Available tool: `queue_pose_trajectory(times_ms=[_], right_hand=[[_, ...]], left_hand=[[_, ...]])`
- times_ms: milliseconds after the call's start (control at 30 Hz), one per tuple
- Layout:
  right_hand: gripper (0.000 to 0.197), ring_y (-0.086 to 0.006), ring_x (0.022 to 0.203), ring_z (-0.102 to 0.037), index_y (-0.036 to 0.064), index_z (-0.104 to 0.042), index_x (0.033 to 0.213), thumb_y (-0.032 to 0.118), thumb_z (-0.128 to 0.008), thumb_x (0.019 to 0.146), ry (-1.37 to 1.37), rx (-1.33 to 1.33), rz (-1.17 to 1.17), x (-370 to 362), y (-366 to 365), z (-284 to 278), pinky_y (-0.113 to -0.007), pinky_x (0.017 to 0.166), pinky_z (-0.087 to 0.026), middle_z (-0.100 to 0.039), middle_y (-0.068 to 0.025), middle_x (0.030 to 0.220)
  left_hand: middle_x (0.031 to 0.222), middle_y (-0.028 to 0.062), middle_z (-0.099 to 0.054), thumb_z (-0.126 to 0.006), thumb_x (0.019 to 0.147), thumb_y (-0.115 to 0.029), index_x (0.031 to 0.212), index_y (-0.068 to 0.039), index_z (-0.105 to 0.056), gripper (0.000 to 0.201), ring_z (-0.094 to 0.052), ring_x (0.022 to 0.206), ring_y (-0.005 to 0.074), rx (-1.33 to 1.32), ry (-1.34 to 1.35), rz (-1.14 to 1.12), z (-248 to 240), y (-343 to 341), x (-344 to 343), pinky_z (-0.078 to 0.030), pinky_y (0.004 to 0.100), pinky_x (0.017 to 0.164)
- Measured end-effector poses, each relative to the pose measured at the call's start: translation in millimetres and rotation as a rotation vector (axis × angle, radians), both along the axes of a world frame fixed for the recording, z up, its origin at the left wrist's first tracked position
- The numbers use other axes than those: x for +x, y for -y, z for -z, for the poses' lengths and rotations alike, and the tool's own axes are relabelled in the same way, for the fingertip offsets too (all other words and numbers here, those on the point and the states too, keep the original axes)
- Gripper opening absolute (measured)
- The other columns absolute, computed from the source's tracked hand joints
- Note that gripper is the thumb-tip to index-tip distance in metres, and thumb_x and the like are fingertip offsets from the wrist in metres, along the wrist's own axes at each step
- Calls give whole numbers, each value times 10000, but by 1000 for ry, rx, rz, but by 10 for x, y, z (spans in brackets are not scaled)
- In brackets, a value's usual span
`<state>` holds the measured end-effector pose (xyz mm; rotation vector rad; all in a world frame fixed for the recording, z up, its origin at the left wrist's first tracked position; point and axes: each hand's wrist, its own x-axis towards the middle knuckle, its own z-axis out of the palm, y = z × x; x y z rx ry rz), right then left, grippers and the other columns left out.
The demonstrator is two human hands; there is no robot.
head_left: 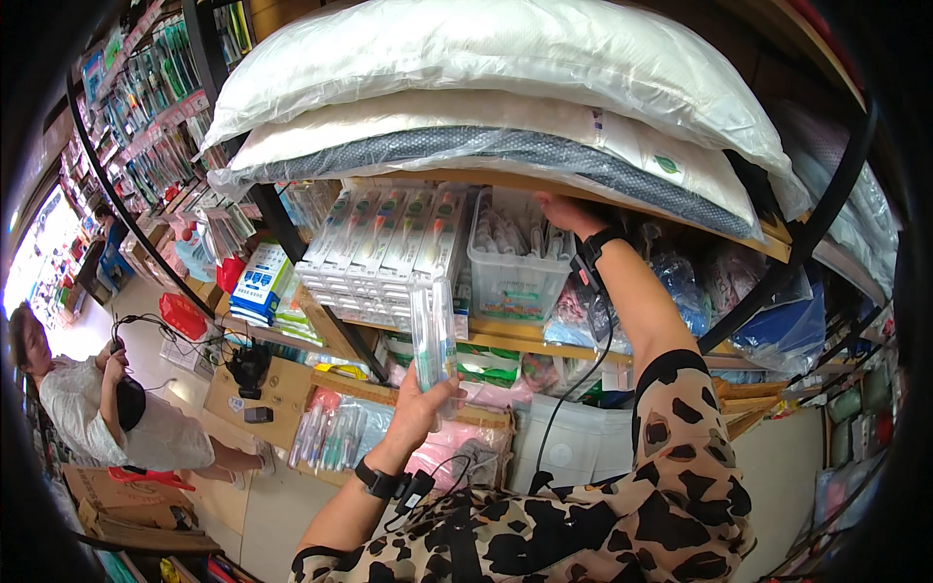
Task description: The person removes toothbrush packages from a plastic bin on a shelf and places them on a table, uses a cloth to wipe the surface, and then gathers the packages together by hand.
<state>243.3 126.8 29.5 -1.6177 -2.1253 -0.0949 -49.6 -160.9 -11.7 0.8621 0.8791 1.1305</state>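
Observation:
My left hand (423,400) is closed around a few slim toothbrushes in clear cases (433,325), held upright in front of the shelf. A stack of clear-fronted toothbrush packs (374,262) sits on the shelf just behind them. To its right stands a translucent plastic bin (520,291) with several slim, clear-wrapped pieces (505,233) inside. Over the back right of this bin reaches my right hand (571,216), under the board that bears the pillows. Its fingers are partly hidden and in shade, so their grip does not show.
Plastic-wrapped pillows (505,63) bulge over the upper shelf. Bagged goods (675,291) fill the shelf on the right. More packaged toothbrushes (330,437) lie lower left. A black cable (573,398) hangs from my right wrist. Another person (117,408) stands at left, holding cables.

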Motion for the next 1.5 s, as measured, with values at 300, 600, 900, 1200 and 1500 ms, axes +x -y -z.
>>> queue_pose_trajectory(times_ms=[300, 600, 900, 1200, 1500], right_hand=[[200, -186, 823, -584, 81, -593, 946, 124, -503, 772, -424, -400, -155, 34, 288, -303, -292, 691, -467, -615, -80, 897], [435, -200, 798, -597, 32, -355, 1216, 243, -508, 867, -931, -1000, -539, -575, 1866, -479, -285, 607, -530, -522, -124, 1023], [349, -176, 808, -587, 35, -383, 1159, 201, -498, 874, -1120, -1013, -500, -484, 2189, -379, -277, 635, -526, -538, -98, 968], [364, -199, 891, -583, 35, -366, 1180, 142, -504, 860, -1265, -1024, -554, -395, 2324, -455, -312, 712, -524, -533, -117, 1016], [322, -157, 815, -589, 42, -412, 1102, 188, -540, 845, -1244, -975, -425, -447, 2399, -399, -272, 605, -535, -545, -77, 953]], left_hand=[[943, 122, -570, -547, 793, -37, 1103, -19, -409, 340, -587, 762, 203, 48, -51, 66, -61, -63, 31, -504, 305, 628], [976, 135, -577, -544, 795, -35, 1155, -28, -396, 390, -597, 815, 213, 23, -15, 207, -127, -69, 227, -499, 309, 669], [961, 123, -570, -576, 796, -61, 1161, -22, -389, 412, -595, 821, 200, 53, -57, 312, -119, 14, 414, -494, 320, 723], [888, 78, -547, -568, 830, -259, 1188, -26, -368, 471, -552, 755, 146, 177, -193, 308, -102, 22, 434, -479, 280, 666], [946, 55, -513, -457, 878, -375, 1174, -39, -373, 455, -514, 801, 111, 57, -119, 459, -258, 59, 461, -448, 240, 645]])
